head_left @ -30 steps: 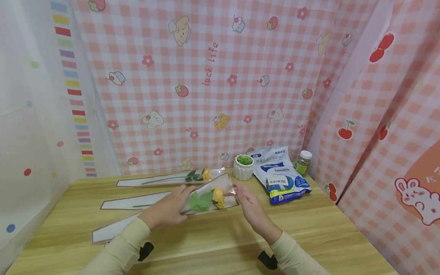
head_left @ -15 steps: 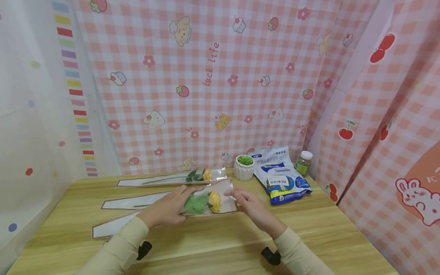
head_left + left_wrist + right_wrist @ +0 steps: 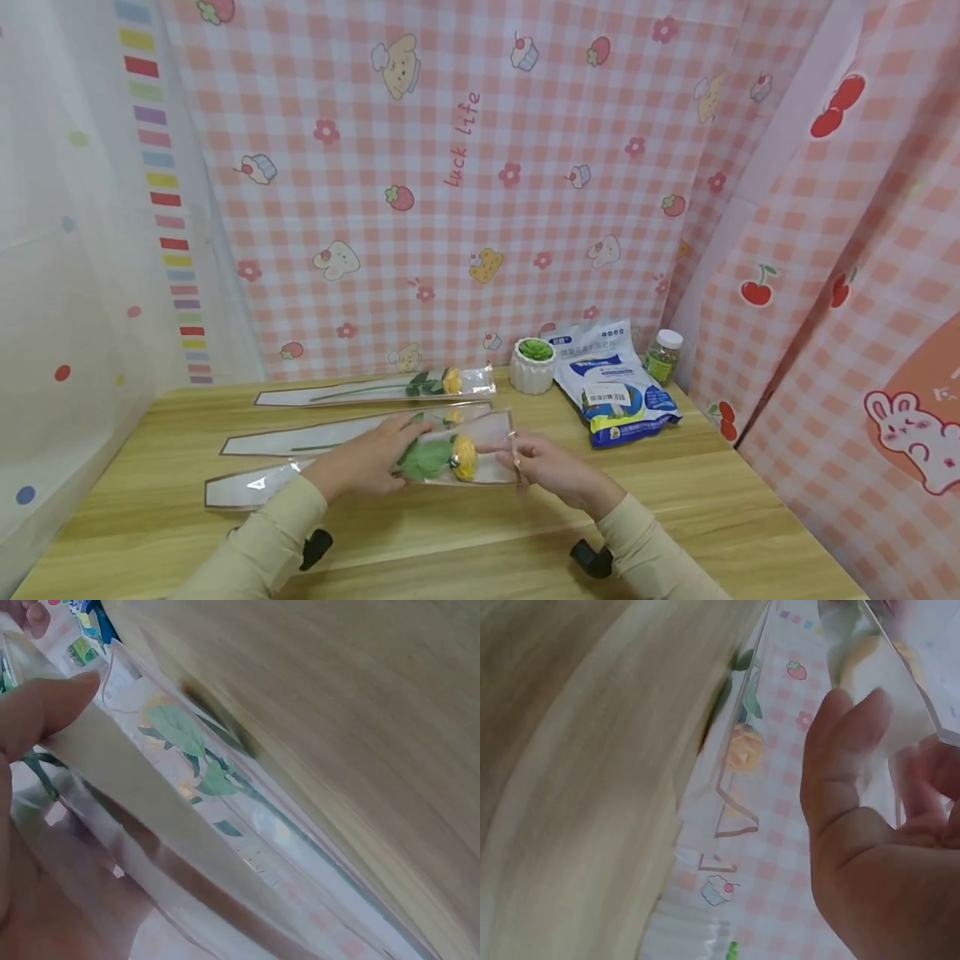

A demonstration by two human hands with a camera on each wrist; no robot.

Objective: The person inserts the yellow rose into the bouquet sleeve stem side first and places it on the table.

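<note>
A yellow rose with green leaves lies inside a clear, brown-edged flower sleeve in the head view. My left hand grips this sleeve just below the leaves; its thumb lies along the sleeve in the left wrist view. At the wide end, my right hand pinches the sleeve's edge between thumb and fingers. The right wrist view has its curled fingers by the film. Part of the stem is hidden under my left hand and sleeve.
Two more sleeved yellow roses lie behind: one sleeve partly covered, another farther back. A white succulent pot, a blue-and-white bag and a white-capped jar stand at the back right, before a checked curtain.
The sleeve's wide end has come down and nearer, uncovering the middle rose behind it. My right hand has moved nearer too, its fingers now curled at the sleeve's edge. My left hand stays nearly still.
</note>
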